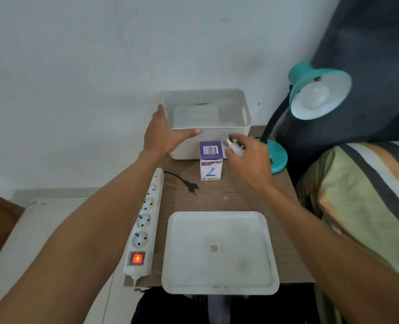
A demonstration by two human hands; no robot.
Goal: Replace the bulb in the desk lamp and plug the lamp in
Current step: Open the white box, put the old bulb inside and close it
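A teal desk lamp (310, 90) stands at the table's right rear, its shade tilted toward me with a white bulb (315, 94) in the socket. My right hand (250, 160) holds another white bulb (234, 147), metal base up, just in front of the white bin (238, 134). My left hand (163, 134) rests open against the bin's left front corner, thumb on its rim. A purple and white bulb box (210, 160) stands in front of the bin. The lamp's black plug (192, 187) lies loose on the table. A white power strip (144, 223) with a lit red switch lies along the left edge.
A white lid or tray (219, 253) lies at the table's near edge. The wooden table (240, 197) is small; a bed with a striped pillow (369, 195) borders its right side. A white wall rises behind the bin.
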